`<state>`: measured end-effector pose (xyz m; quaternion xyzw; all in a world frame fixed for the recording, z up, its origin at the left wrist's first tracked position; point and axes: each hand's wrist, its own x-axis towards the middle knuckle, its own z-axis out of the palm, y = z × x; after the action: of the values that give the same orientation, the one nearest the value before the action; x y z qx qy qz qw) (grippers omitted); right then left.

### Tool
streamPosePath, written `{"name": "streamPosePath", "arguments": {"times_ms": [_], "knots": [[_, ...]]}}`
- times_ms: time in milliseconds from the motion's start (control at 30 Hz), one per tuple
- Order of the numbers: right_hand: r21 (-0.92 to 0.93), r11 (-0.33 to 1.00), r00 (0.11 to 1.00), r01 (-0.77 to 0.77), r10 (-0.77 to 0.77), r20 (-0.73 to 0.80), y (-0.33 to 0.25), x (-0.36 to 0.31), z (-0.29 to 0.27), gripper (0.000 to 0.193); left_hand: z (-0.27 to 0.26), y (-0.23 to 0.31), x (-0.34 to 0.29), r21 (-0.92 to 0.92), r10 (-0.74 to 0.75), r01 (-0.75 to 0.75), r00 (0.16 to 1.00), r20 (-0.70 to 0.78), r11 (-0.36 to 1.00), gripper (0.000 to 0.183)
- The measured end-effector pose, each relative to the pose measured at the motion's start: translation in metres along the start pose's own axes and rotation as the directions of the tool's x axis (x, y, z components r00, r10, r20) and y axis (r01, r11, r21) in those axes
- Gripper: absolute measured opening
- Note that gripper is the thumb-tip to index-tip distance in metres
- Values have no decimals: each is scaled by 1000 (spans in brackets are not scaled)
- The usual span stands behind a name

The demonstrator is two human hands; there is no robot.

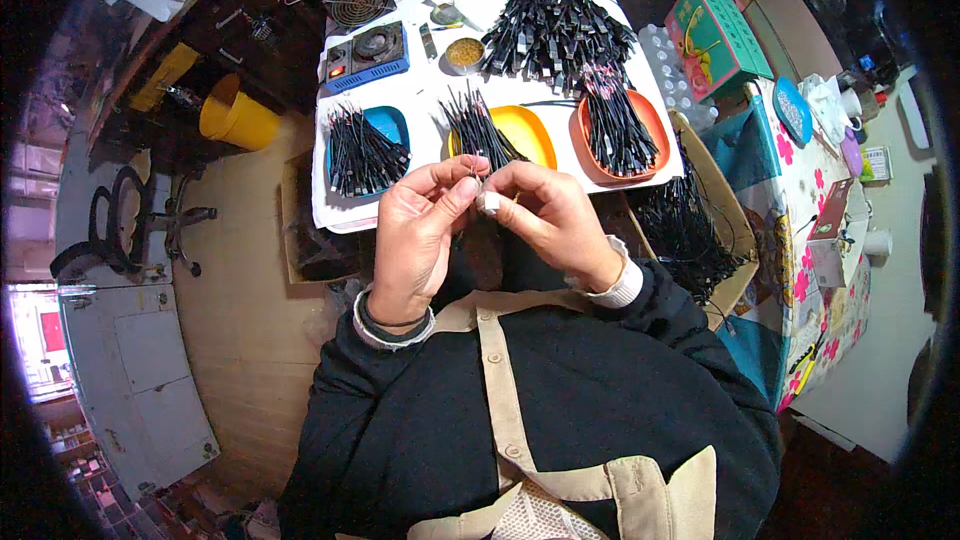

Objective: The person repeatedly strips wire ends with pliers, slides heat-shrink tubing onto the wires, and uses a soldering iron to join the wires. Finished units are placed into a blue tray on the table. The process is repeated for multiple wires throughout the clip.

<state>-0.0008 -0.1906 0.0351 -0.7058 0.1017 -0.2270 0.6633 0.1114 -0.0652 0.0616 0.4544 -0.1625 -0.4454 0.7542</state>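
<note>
Close together before my chest, just off the table's near edge, my left hand [420, 225] and my right hand [555, 220] meet at the fingertips. Both are closed in a pinch on thin wire ends [477, 172], largely hidden by the fingers. A white wrap covers one right fingertip. Beyond the hands, a bundle of black cables [478, 130] lies partly over a yellow tray [530, 130]. To the left, more cables [362, 155] fill a blue tray [397, 125]; to the right, another bundle [620, 130] rests in an orange tray [655, 155].
A blue device with a round pot [370, 55] and a tin of amber material [464, 53] stand beyond the trays. A large cable heap [555, 30] covers the table's far right. A cardboard box of cables [690, 230] is at my right, a yellow bin [235, 115] at far left.
</note>
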Motion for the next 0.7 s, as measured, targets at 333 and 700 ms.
{"name": "streamPosePath", "arguments": {"times_ms": [333,700], "knots": [[333,937,991,-107,73,113,-18,16,-21,14,0,-2,-4,-4,-62,62,993,97,998,14],[763,560,946,-323,170,275,-4,12,-8,11,0,-5,-6,-164,-81,106,985,152,981,11]]}}
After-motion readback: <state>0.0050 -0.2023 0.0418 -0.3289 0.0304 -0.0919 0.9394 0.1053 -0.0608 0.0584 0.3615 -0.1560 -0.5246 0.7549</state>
